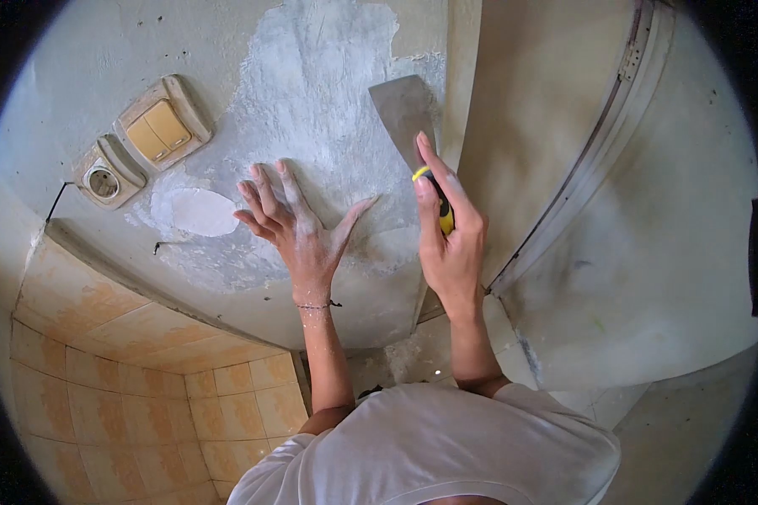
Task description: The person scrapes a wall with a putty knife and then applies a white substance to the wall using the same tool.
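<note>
My left hand [299,227] rests on the wall [312,93], palm down with its fingers spread, and holds nothing. White dust coats the fingers and wrist. My right hand [455,227] grips a putty knife [404,114] by its black and yellow handle, with the index finger stretched along the base of the blade. The wide metal blade points up, over the scraped, whitish area near the wall's right edge; I cannot tell whether it touches the surface. Left of my left hand, a smooth white oval patch [204,211] shows on the scraped wall.
A double light switch [158,130] and a power socket [103,182] sit on the wall at left. Below runs a ledge with orange-beige tiles [101,311]. To the right are a door frame [459,84] and a pale door [648,227]. Dust lies on the floor [400,358].
</note>
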`<state>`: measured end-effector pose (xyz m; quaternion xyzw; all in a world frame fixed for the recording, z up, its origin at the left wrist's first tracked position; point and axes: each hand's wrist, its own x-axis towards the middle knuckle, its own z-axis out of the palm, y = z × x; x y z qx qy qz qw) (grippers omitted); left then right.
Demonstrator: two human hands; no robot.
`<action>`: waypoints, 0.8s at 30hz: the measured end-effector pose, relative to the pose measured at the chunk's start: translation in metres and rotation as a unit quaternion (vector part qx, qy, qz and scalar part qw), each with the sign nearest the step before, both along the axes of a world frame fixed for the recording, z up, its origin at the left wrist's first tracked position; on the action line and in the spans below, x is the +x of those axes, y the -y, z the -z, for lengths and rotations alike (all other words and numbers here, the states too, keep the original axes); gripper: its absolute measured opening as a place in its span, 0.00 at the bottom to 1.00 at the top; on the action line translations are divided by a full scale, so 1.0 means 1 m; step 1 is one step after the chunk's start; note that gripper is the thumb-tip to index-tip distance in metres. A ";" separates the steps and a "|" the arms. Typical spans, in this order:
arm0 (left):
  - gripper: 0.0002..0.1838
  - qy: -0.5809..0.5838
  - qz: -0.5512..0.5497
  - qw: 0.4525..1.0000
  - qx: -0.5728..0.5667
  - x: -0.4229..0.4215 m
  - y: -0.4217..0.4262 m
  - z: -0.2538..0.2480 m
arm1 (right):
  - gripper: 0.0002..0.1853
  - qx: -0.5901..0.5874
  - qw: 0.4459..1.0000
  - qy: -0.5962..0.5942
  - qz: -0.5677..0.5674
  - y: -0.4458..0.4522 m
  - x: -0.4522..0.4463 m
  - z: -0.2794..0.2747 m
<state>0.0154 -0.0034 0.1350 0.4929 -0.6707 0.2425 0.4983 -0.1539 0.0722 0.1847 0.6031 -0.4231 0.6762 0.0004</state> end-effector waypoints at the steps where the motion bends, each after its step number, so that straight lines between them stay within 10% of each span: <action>1: 0.71 -0.003 -0.001 1.000 0.001 0.000 0.000 0.000 | 0.22 0.003 1.000 -0.006 0.003 -0.001 -0.001 0.002; 24: 0.71 0.004 -0.003 1.000 0.008 0.000 0.000 0.001 | 0.24 -0.009 1.000 0.002 -0.002 0.014 0.003 -0.016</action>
